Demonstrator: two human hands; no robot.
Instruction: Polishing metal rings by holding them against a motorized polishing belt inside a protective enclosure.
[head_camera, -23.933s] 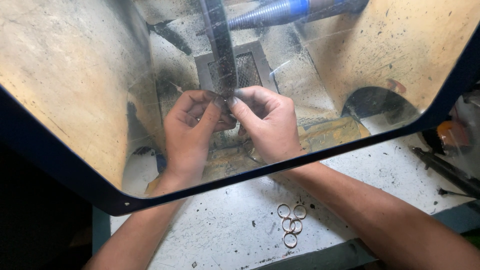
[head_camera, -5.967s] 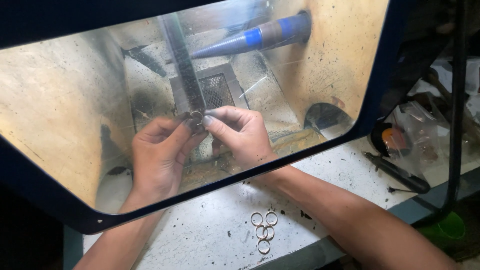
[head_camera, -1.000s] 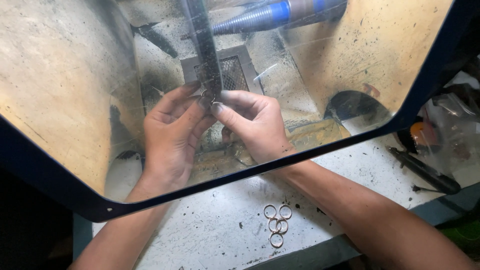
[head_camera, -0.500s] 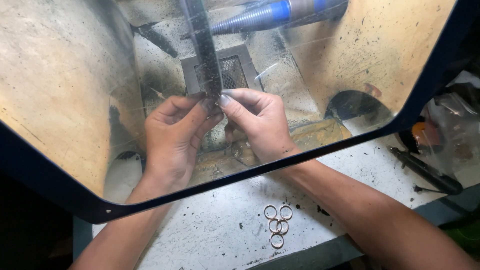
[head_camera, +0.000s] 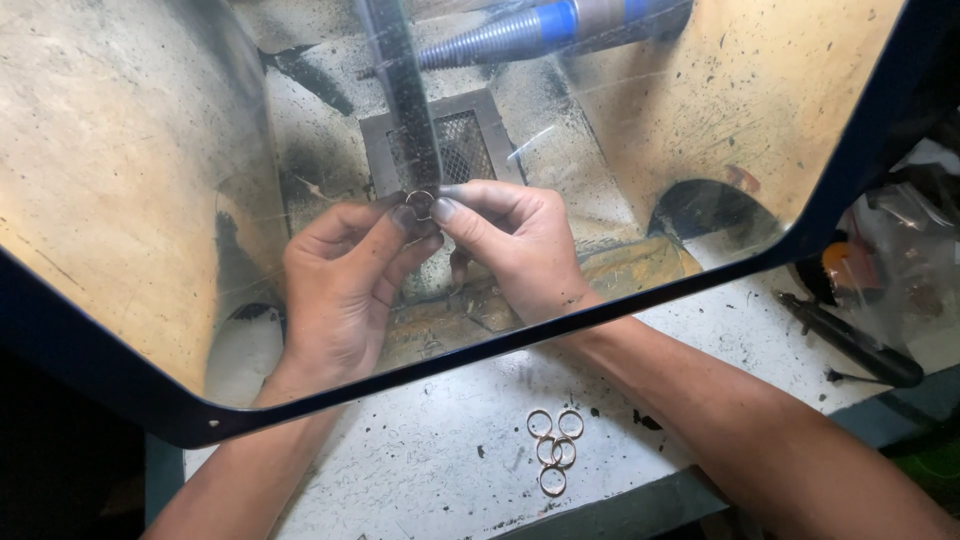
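Both hands pinched one small ring behind a clear shield

The left hand (head_camera: 345, 285) and right hand (head_camera: 510, 250) gripped the ring (head_camera: 420, 203) between fingertips, against a dark vertical strip (head_camera: 405, 90); contact there was hard to make out through the smeared shield (head_camera: 120, 200). Five loose rings (head_camera: 553, 450) lay on the worktop (head_camera: 430, 460), near the forearms

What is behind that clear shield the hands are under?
Behind the clear shield, the left hand and right hand pinch a small ring against a dark belt. A mesh grate lies beyond, partly covered.
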